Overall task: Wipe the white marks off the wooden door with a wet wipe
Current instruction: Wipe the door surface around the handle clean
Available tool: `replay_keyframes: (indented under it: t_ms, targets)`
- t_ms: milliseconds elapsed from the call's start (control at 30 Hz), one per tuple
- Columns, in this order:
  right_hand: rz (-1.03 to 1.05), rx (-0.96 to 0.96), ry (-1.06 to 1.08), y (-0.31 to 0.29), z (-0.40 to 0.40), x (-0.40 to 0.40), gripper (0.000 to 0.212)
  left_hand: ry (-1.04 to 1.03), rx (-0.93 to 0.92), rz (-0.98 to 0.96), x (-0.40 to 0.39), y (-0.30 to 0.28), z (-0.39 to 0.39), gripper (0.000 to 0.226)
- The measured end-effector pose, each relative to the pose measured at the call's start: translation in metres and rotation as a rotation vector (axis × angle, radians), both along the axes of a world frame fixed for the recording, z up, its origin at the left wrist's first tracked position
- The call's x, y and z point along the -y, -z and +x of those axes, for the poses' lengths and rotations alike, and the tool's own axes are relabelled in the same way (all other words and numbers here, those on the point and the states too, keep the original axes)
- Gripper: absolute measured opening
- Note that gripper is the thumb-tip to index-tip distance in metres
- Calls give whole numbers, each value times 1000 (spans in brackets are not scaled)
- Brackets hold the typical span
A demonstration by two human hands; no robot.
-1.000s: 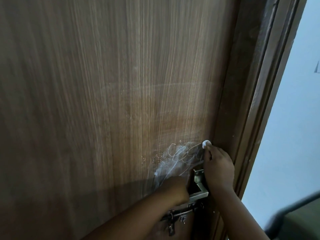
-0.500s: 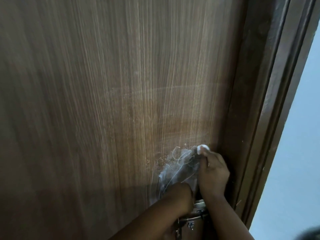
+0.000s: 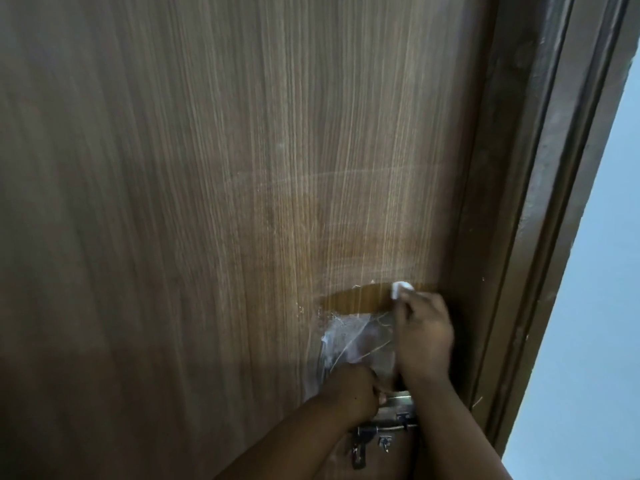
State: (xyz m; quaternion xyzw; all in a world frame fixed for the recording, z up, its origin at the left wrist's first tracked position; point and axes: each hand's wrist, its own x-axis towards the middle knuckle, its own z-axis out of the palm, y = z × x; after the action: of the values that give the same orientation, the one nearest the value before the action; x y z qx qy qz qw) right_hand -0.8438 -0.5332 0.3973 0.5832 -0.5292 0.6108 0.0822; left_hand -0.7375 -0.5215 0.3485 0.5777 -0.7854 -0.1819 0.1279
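Observation:
The brown wooden door (image 3: 207, 202) fills the view. White scribbled marks (image 3: 353, 341) smear its lower right part, just above the handle. My right hand (image 3: 424, 337) presses a small white wet wipe (image 3: 401, 288) against the door, the wipe poking out above my fingertips. A dark, wet, clean streak (image 3: 356, 301) runs left from the wipe across the top of the marks. My left hand (image 3: 349, 393) is closed on the metal door handle (image 3: 398, 400), which it mostly hides.
A metal bolt latch (image 3: 381, 433) sits below the handle. The dark door frame (image 3: 540, 202) runs down the right side, with a pale blue wall (image 3: 602, 271) beyond it.
My right hand swept the wipe across the upper marks, leaving a dark clean streak where scribbles were. The view shifted slightly; my left hand stayed at the handle.

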Motion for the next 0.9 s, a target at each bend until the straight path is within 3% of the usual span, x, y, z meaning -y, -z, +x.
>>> replay_keyframes:
  t_ms: [133,267,367,433,500,567,600,633,700,800,900]
  targets:
    - [-24,129,202,5,-23,8,14,-11,-95,27,-1,-1,5,22]
    - [-70,188,109,9,-16,9,18,-28,-141,63,-3,-3,4,26]
    - [-47,-93,48,11,27,-4,29,59,-106,60,-7,-2,6,26]
    - [-59,-196,48,7,68,-18,22,27,-241,45,-6,4,12,25]
    - [-120,-306,-33,7,84,-17,15,12,-260,66,-6,3,14,41]
    - [-121,-493,-125,4,71,-10,17,45,-218,29,-4,5,16,35]
    - [-102,-539,-171,0,62,-8,26,59,-175,32,0,9,14,32]
    - [-93,-577,-202,-6,55,-5,29,19,-250,82,0,7,13,29]
    - [-121,-599,-222,-21,50,-1,28,-13,-315,85,0,7,14,28]
    - [-131,-668,-261,-20,51,4,30,27,-265,31,0,10,19,18]
    - [-10,-830,-342,10,49,0,41,101,-209,42,0,11,23,34]
